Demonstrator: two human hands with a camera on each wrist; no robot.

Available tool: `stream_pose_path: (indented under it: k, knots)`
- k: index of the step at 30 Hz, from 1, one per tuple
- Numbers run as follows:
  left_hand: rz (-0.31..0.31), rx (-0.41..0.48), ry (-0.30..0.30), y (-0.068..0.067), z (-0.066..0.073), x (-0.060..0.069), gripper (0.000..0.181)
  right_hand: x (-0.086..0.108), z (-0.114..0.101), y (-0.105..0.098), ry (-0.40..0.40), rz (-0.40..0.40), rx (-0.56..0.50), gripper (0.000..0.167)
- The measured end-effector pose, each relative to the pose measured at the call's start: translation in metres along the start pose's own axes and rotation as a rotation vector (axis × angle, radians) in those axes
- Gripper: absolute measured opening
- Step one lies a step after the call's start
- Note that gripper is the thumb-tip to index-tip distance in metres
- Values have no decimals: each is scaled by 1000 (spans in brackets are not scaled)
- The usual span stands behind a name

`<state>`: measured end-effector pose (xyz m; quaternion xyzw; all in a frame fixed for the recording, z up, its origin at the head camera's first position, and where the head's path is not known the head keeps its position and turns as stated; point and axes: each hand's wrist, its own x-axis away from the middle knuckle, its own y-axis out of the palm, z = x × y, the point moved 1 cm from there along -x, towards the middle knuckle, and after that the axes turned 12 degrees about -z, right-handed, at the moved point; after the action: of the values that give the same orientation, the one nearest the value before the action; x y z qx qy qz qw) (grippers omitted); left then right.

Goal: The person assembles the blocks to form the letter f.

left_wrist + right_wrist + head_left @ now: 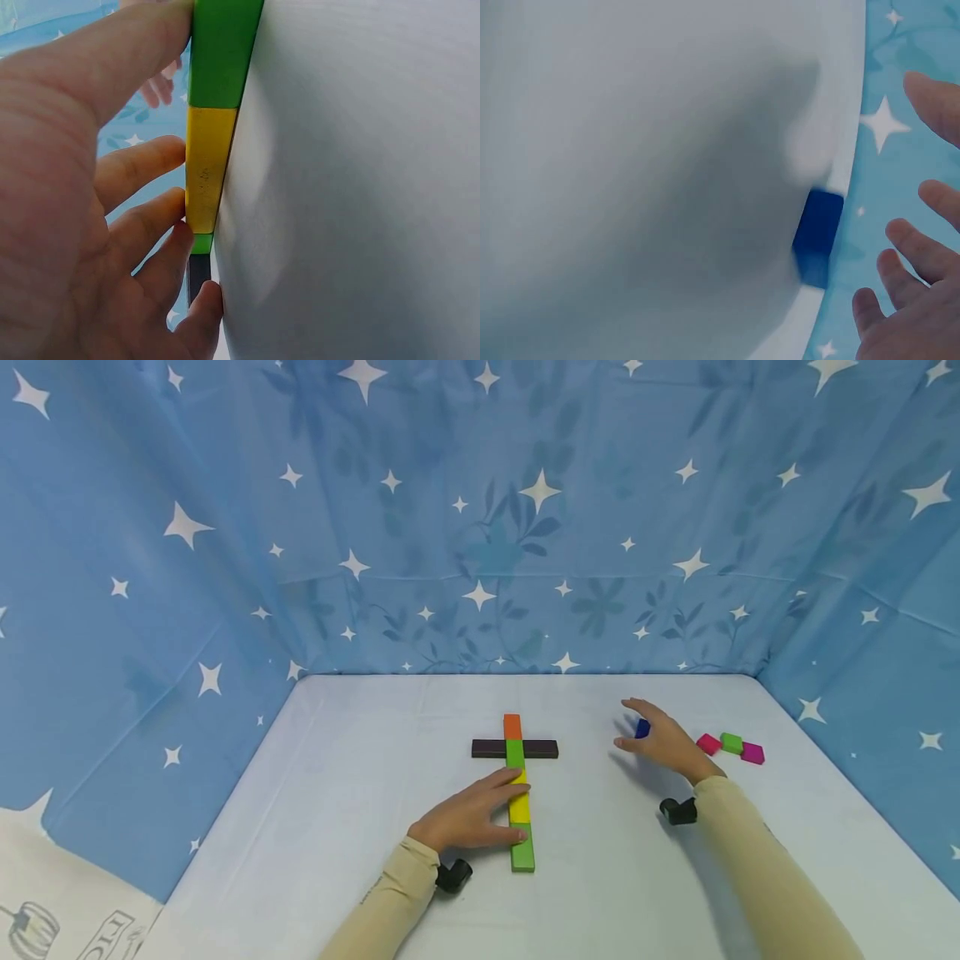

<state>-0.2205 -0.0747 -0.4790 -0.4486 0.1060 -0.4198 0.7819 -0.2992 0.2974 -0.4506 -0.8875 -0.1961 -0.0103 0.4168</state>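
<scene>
Blue block [642,728] sits on the table [585,877] near the right hand [670,747], whose fingers are apart and empty; the left hand [468,816], fingers spread, touches the yellow block [520,810] and nearest green block [522,857]; a sideways nudge there could knock both askew.

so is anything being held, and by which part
Nothing is held: the left hand only touches the yellow block and nearer green block; the right hand is near the blue block.
</scene>
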Motion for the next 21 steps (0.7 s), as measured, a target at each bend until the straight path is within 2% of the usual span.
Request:
stream_pose_path:
  k: [8,21]
  knots:
    - [2,0,3,1,-1,-1,74,13,15,-10,67,0,-19,87]
    - [1,12,-8,1,-2,0,74,15,34,-12,128,-3,-14,73]
